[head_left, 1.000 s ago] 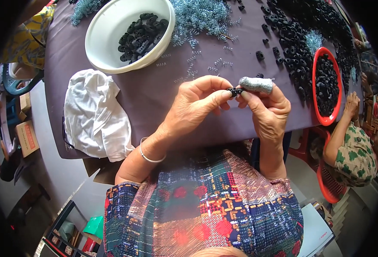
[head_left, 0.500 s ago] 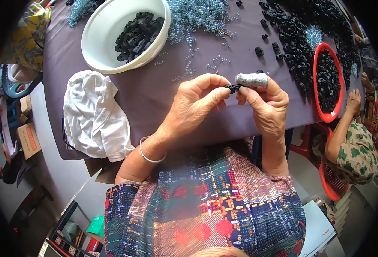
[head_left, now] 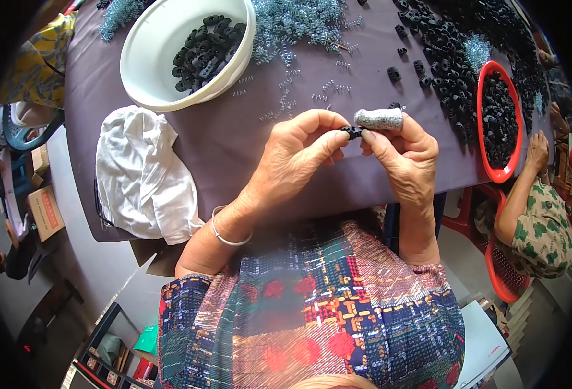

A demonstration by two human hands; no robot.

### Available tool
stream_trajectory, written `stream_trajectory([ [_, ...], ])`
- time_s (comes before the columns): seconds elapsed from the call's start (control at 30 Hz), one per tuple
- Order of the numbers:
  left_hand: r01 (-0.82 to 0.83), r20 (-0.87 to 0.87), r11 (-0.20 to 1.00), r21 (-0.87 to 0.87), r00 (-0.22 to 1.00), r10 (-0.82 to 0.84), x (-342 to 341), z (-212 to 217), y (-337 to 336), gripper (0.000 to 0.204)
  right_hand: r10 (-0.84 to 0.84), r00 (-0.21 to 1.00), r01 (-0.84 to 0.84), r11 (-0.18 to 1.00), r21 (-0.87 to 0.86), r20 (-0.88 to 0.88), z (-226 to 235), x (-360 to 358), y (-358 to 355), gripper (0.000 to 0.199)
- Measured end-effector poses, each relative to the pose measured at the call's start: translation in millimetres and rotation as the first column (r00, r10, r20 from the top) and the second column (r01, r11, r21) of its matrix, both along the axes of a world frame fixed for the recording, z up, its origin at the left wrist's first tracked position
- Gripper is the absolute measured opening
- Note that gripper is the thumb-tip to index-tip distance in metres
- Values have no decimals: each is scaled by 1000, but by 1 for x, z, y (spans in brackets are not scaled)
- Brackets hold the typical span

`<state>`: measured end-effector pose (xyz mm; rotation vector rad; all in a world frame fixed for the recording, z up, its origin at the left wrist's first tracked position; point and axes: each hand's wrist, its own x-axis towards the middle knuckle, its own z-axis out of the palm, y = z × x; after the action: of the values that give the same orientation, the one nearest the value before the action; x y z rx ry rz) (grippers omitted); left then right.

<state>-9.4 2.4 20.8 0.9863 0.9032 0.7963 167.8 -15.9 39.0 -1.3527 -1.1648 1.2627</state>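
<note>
1. While both our hands meet over the purple table (head_left: 234,142), we hold a small black plastic piece (head_left: 351,132) pinched between them, just above the table's near edge.
2. Our left hand (head_left: 299,159) is curled nearly closed, thumb and forefinger tips pressed on the left end of the piece; a thin bangle (head_left: 224,233) circles that wrist.
3. Our right hand (head_left: 406,162) is also folded in, its thumb against the right end of the piece; its forefinger wears a grey fabric finger cover (head_left: 378,119) that lies along the top.
4. We judge the piece light, stiff and smooth, so likely to slip or spring out of a loose pinch; it is so small that only fingertips can take it, one at each end.
5. Both wrists are bent inward, forearms coming up from the lower edge and converging, elbows near the body.
6. Around the hands lie small loose metal springs (head_left: 299,26), a white bowl (head_left: 150,71) with more black pieces, a red tray (head_left: 493,172) filled with them, and a white cloth (head_left: 143,178) to the left.
7. Another person's arm (head_left: 526,188) reaches toward the red tray on the right.
</note>
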Motion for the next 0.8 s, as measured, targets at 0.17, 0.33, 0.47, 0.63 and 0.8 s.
stream_trajectory([
  [0.17,-19,-45,999,45,999,21,0,1,-1,15,-2,999,2,1000,-11,47,3,-4,-1,20],
  [0.33,-31,-168,972,232,983,72,2,-8,-4,19,-29,983,14,997,82,182,-3,-6,-1,18],
  [0.47,-56,-210,966,253,971,111,6,-7,-5,16,-52,984,40,996,74,173,-8,-9,-2,17],
  [0.63,-94,-232,915,392,953,197,10,-14,-6,11,-38,952,5,994,107,303,-15,-8,-2,17],
  [0.8,-96,-193,917,387,964,182,8,-12,-3,10,14,996,-15,1000,1,93,-5,-5,2,17],
])
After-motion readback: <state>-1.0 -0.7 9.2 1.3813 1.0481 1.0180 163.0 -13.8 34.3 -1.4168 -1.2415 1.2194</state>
